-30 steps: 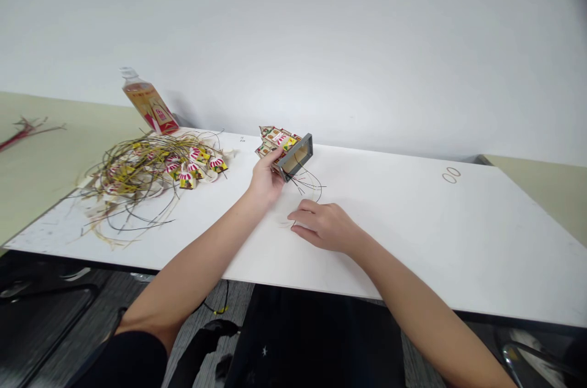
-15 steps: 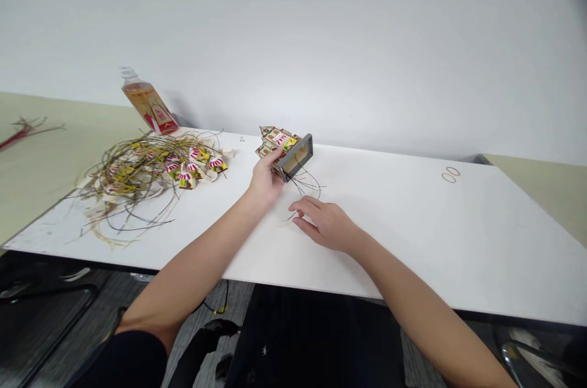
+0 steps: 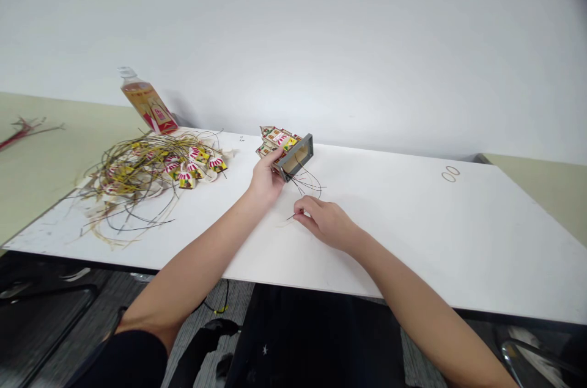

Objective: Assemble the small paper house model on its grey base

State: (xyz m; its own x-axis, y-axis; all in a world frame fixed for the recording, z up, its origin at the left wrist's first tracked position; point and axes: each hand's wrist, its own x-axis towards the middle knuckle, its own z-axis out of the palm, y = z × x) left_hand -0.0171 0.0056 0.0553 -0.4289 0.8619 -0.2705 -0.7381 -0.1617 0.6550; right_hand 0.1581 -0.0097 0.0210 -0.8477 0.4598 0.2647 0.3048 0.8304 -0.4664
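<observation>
My left hand (image 3: 267, 180) grips a small model house (image 3: 278, 143), tilted so that the hollow underside of its grey base (image 3: 298, 157) faces toward me and to the right. Thin dark wires (image 3: 312, 180) trail out of that opening above the white table (image 3: 389, 223). Just below them, my right hand (image 3: 328, 221) pinches one thin wire (image 3: 290, 217) between thumb and fingertips; its pale end sticks out to the left.
A tangled heap of wires (image 3: 137, 162) with several small red-and-white striped house pieces (image 3: 187, 179) lies at the left. Behind it leans a drink bottle (image 3: 149, 104). Two thin brown rings (image 3: 448, 177) rest at the right. Red wires (image 3: 22, 130) lie far left.
My right thumb and fingers have closed together on the thin wire. My left hand and the model house have stayed in place.
</observation>
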